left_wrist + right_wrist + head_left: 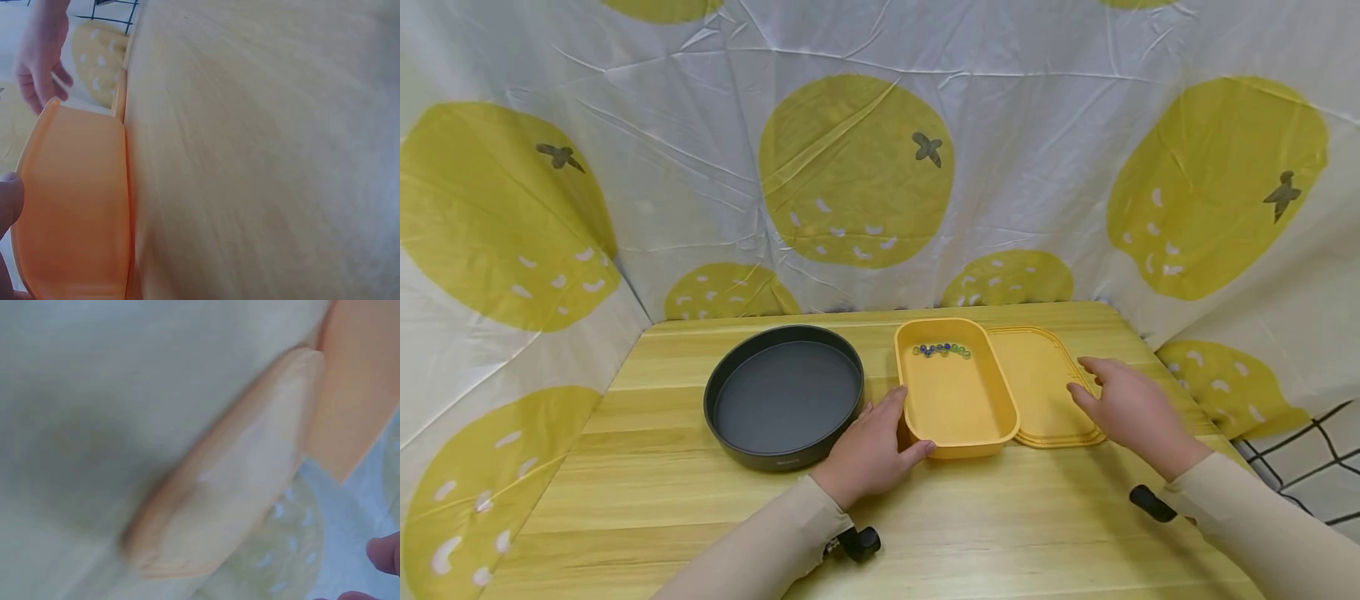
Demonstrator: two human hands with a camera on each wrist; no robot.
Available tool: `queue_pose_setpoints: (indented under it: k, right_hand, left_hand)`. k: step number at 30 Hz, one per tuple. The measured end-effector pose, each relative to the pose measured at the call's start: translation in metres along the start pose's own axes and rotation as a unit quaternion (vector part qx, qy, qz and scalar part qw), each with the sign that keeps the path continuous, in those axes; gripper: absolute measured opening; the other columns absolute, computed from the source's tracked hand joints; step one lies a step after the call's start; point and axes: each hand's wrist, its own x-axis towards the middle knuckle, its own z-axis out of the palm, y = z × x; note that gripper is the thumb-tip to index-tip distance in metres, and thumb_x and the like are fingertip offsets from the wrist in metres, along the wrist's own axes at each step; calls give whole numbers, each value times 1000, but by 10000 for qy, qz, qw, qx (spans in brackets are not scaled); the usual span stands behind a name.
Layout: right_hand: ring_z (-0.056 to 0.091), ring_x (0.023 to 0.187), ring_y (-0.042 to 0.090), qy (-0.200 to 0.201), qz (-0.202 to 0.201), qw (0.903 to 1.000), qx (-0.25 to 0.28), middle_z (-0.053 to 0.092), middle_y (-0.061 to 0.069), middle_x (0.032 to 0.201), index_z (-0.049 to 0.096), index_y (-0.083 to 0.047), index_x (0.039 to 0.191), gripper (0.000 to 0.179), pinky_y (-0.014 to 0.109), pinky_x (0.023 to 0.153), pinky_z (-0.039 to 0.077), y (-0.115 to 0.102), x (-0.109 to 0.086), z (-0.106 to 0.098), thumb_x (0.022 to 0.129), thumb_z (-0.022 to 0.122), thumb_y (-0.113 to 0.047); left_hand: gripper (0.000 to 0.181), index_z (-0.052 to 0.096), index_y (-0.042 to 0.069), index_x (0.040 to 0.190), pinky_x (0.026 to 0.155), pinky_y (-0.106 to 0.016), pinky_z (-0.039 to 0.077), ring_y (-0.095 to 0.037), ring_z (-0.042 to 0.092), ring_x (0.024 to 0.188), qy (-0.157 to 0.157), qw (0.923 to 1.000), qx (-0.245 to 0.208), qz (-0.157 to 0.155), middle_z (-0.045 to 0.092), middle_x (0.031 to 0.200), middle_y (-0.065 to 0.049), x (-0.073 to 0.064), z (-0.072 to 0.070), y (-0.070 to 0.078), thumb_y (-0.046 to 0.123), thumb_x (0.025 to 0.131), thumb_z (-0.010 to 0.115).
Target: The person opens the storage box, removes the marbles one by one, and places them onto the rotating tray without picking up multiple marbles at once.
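Note:
A yellow rectangular plastic container (958, 408) stands on the table with several blue and greenish glass marbles (942, 350) lying toward its far end. My left hand (868, 450) holds its near left corner, the thumb on the near rim and the fingers along the left side. In the left wrist view the thumb (9, 197) rests against the rim of the orange-looking wall. Flat on the table, just right of the container, lies a yellow lid (1037, 383). Above the lid's right edge hovers my right hand (1138, 417), fingers loosely bent, holding nothing.
A round dark grey pan (786, 392) sits left of the container, close to my left hand. The wooden table (662, 508) backs onto a white curtain (1037, 167) printed with yellow fruit. A black wire grid (1311, 462) stands beyond the table's right side.

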Motion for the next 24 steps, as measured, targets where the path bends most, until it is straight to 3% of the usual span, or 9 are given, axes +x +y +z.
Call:
queue_pose_setpoints:
  k: [9, 11, 14, 18, 20, 24]
  right_hand:
    - [68, 117, 48, 165, -282, 9986, 426, 62, 33, 140, 57, 8, 145, 55, 59, 85, 59, -57, 40, -4, 104, 65, -28]
    - [69, 118, 47, 190, -353, 9981, 470, 63, 31, 141, 57, 6, 146, 54, 57, 83, 60, -70, 49, -4, 105, 65, -28]
    - [68, 119, 45, 181, -421, 9971, 606, 65, 29, 140, 57, 3, 147, 53, 48, 70, 60, -89, 62, -4, 105, 66, -28]
    - [67, 123, 44, 99, -521, 9962, 689, 65, 27, 142, 58, 2, 148, 53, 50, 79, 63, -110, 81, 0, 105, 66, -27]
    - [66, 125, 43, 62, -581, 9958, 698, 63, 26, 144, 58, 1, 148, 51, 57, 95, 59, -119, 91, 4, 105, 66, -26]
    - [65, 129, 42, -69, -626, 9938, 912, 64, 23, 145, 60, -1, 147, 48, 57, 101, 57, -133, 108, 11, 106, 65, -25]
  left_hand:
    - [95, 28, 7, 167, 131, -49, 27, -28, 38, 157, -14, 10000, -23, -30, 37, 170, -9, -1, 0, 0, 63, 99, 62]
    - [95, 28, 7, 167, 131, -49, 27, -28, 39, 157, -18, 10000, -18, -41, 38, 170, -9, -1, 0, -1, 63, 99, 63]
    - [95, 28, 7, 167, 131, -49, 28, -28, 40, 156, -10, 10000, -9, -43, 38, 170, -9, 0, 0, -1, 63, 99, 63]
    - [94, 28, 7, 167, 130, -49, 29, -29, 41, 155, -5, 10000, -11, -40, 39, 170, -8, 0, -1, 1, 63, 99, 63]
    - [94, 28, 7, 167, 130, -49, 29, -30, 42, 155, -11, 10000, -18, -37, 39, 170, -8, 0, -1, 1, 63, 99, 63]
    - [94, 27, 7, 167, 130, -49, 30, -29, 42, 155, -27, 10000, 12, -28, 38, 170, -8, 0, 0, 1, 63, 100, 62]
